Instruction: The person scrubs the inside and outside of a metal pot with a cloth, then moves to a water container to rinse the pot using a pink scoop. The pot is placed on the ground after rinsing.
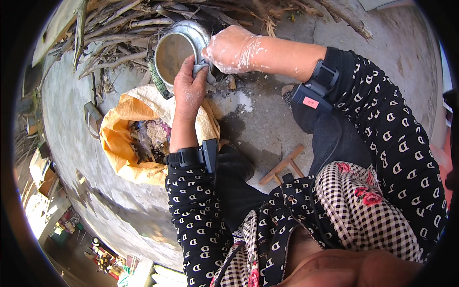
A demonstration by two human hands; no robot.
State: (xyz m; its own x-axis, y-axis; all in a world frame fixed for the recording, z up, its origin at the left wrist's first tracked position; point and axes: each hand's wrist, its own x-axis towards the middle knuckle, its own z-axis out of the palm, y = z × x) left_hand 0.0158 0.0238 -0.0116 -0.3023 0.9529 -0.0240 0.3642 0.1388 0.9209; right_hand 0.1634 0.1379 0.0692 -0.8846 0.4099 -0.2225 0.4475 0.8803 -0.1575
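A round metal pot (200, 31) with an open mouth is tilted towards me at the top middle, its inside brownish. A handle wrapped in green cord (156, 76) hangs at its left side. My left hand (190, 84) grips the lower right of the pot's rim, with a grey-blue cloth (201, 70) at its thumb and fingers. My right hand (229, 50), streaked with white residue, is curled against the pot's outer right side. Its fingertips are turned away, so whether it holds anything is hidden.
A woven sack (114, 125) full of mixed rubbish stands on the concrete floor, left of my left forearm. Dry branches (122, 36) are heaped behind the pot. A small wooden frame (283, 165) lies between my legs. Wet patches and white residue mark the floor.
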